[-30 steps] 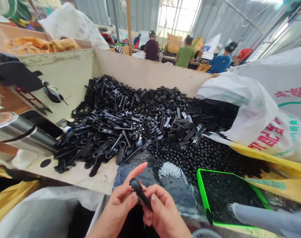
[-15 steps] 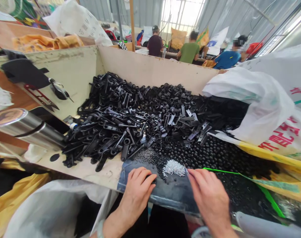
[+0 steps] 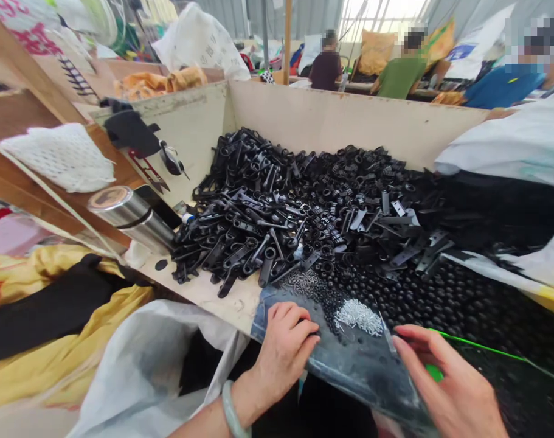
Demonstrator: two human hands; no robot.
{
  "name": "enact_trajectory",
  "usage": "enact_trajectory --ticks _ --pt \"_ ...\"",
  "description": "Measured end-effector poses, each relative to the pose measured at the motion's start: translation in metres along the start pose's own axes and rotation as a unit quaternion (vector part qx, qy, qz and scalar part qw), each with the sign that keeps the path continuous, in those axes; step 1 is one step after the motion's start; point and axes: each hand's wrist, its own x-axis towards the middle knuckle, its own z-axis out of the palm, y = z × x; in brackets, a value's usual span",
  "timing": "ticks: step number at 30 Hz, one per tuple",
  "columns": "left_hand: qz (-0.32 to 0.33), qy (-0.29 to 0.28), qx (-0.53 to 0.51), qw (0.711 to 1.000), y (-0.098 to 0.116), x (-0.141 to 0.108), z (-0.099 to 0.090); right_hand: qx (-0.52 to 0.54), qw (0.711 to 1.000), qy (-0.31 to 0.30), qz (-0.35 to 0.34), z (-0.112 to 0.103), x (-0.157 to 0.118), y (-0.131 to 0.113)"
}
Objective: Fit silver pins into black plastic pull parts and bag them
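My left hand (image 3: 286,344), with a pale bangle (image 3: 233,410) on its wrist, is at the near edge of the dark work mat (image 3: 349,359). Its fingers are curled together, and whatever they hold is hidden. To the right, the thumb and forefinger of my right hand (image 3: 450,380) are pinched at slim metal tweezers (image 3: 388,334), whose tip points up and left. Just left of the tweezers lies a heap of small silver pins (image 3: 359,316). Greyer small metal pieces (image 3: 301,283) and tiny black pieces (image 3: 329,307) lie behind my left hand.
Black handle-like parts (image 3: 240,231) and black rings (image 3: 349,176) are piled in the wooden bin (image 3: 349,112). Round black balls (image 3: 422,298) spread rightward. A steel flask (image 3: 133,213) stands left, near scissors (image 3: 149,170). A white sack (image 3: 131,365) hangs below. Several people sit beyond.
The view has swung left, so things appear farther right. My right hand has shifted slightly away from the silver pins, and more of the tweezers shows. My left hand keeps its curled shape.
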Motion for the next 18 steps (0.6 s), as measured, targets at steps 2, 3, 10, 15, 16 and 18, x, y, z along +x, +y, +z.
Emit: enact_trajectory --ticks 2,3,10,15,16,18 --pt "-0.005 0.001 -0.001 1.000 0.000 -0.001 0.002 0.117 0.992 -0.044 0.002 0.012 -0.001 -0.019" --pt "-0.009 0.001 -0.002 1.000 -0.001 -0.002 0.002 0.171 0.983 -0.069 -0.002 0.020 -0.001 -0.028" --pt "-0.011 -0.012 0.002 1.000 -0.003 -0.003 0.004 0.192 0.978 -0.040 -0.069 0.073 -0.003 -0.062" --pt "-0.019 -0.016 -0.003 1.000 -0.003 -0.003 0.002 0.151 0.980 -0.019 -0.130 0.081 -0.008 -0.063" --pt "-0.019 -0.016 -0.004 1.000 -0.004 -0.003 0.003 0.149 0.980 -0.021 -0.132 0.080 -0.009 -0.062" --pt "-0.019 -0.017 -0.003 1.000 -0.004 -0.004 0.003 0.148 0.979 -0.032 -0.137 0.078 -0.010 -0.061"
